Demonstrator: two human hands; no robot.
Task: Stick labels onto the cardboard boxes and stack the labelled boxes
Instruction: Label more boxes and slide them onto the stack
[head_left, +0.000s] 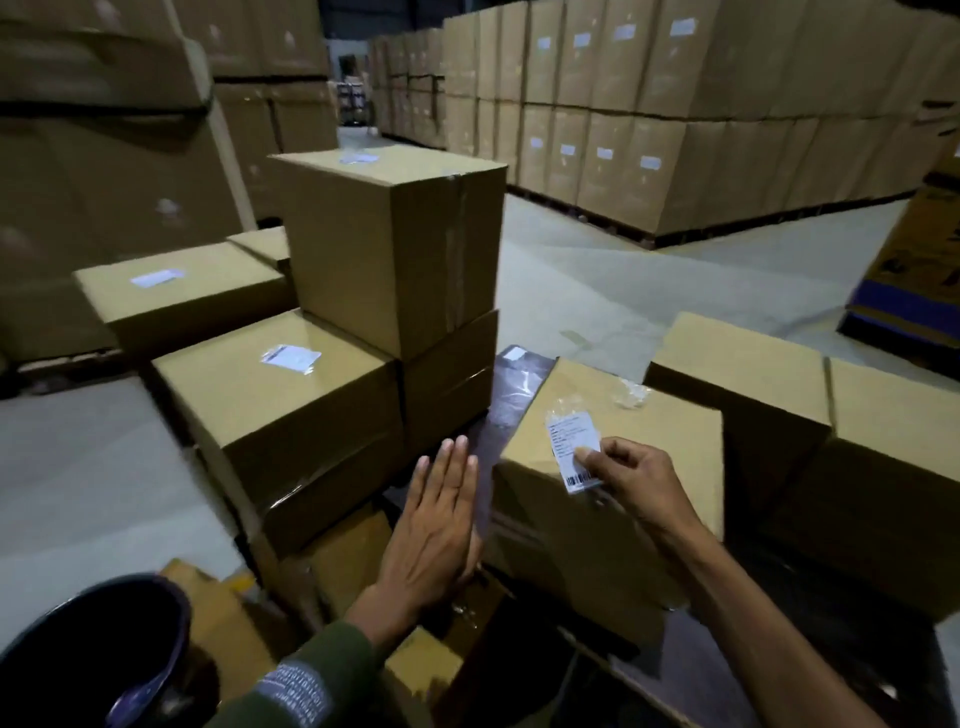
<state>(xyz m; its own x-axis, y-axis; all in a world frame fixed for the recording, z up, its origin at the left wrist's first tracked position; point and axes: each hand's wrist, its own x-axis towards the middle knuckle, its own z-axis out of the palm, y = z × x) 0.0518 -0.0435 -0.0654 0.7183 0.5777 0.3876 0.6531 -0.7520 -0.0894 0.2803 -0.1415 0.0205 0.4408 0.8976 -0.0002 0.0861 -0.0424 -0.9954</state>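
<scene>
Warehouse walls of stacked cartons (649, 104) carry small white labels, print unreadable. Nearer, a labelled stack (384, 249) stands left of the box (613, 467), where the right hand (631, 480) pinches a barcode label (576, 449). The left hand (436, 519) hovers flat, fingers straight.

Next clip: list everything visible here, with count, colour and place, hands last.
Brown cardboard box being labelled: one, front right.
White barcode label: one, on that box's top, near its front-left edge.
Brown labelled boxes, stacked: about five, centre left.
Plain brown boxes: two, right.
Brown palletised box walls: many, behind.
Dark round bucket: one, bottom left.
Grey concrete floor: middle.
Left hand: flat, fingers straight, in front of the stack.
Right hand: pinches the label.
</scene>
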